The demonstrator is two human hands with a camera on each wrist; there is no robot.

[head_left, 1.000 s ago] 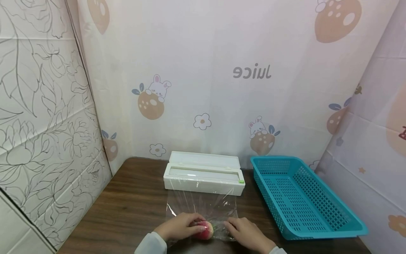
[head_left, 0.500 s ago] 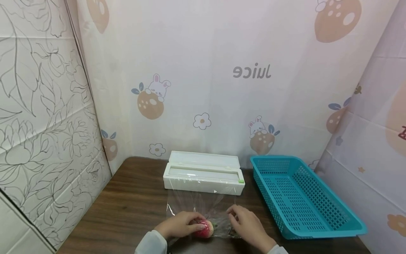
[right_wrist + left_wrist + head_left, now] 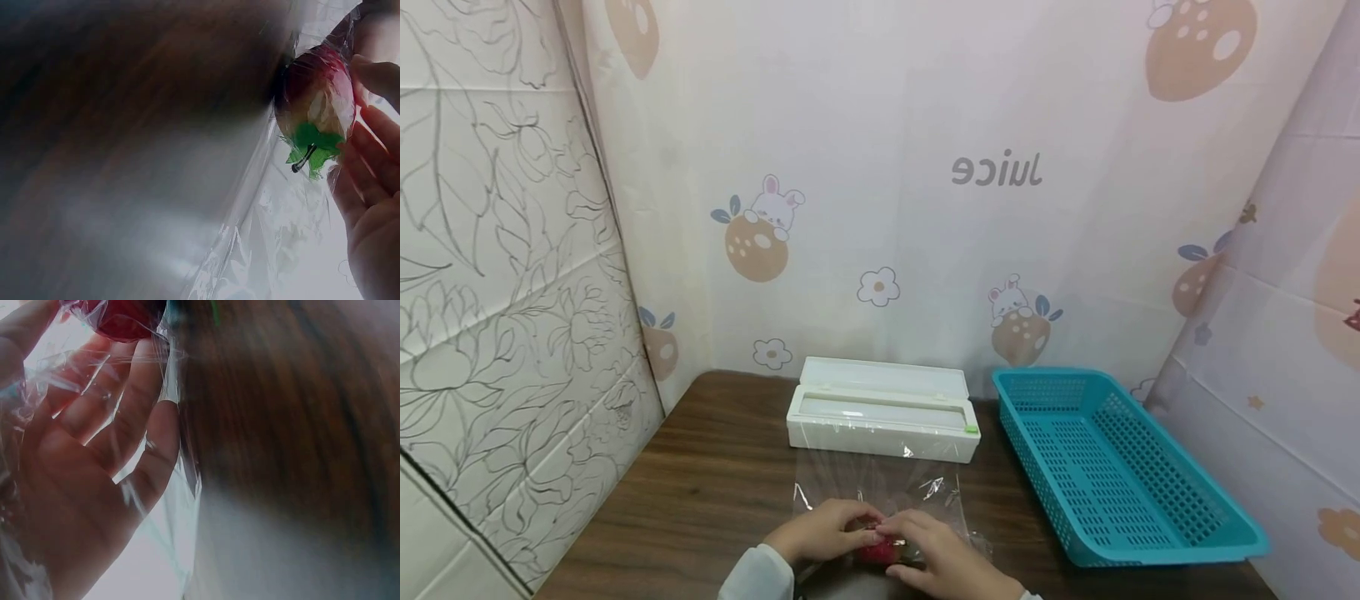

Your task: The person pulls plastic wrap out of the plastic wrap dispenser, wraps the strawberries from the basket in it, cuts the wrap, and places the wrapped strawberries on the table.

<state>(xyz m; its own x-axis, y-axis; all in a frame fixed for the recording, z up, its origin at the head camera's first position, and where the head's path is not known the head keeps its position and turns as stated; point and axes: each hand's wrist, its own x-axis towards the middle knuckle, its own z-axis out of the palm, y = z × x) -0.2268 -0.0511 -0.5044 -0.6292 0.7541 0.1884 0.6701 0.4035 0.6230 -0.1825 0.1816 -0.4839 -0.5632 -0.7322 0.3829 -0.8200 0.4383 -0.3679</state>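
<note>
A red-and-cream fruit with a green leafy cap and dark stem [image 3: 315,100] lies in clear plastic wrap [image 3: 917,479] near the table's front. The wrap reaches back to a white wrap dispenser [image 3: 883,437], whose lid stands raised. My left hand [image 3: 823,533] holds the fruit's left side, thumb in front and fingers over the top. My right hand [image 3: 943,554] is at the stem end, its fingertips and thumb on the wrapped fruit, close to the left fingers. In the left wrist view, wrap lies across the left fingers [image 3: 125,412], and only the fruit's red underside shows.
A turquoise perforated basket [image 3: 1165,554] stands to the right on the dark wooden table [image 3: 700,483]. A printed curtain [image 3: 880,225] hangs right behind the dispenser, and patterned sheets close off both sides. A small green piece [image 3: 972,428] sits on the dispenser's right end.
My right hand has left the wrap's right part, lifted slightly, then moved left onto the fruit. My left hand keeps its place on the fruit. Dispenser and basket have not moved.
</note>
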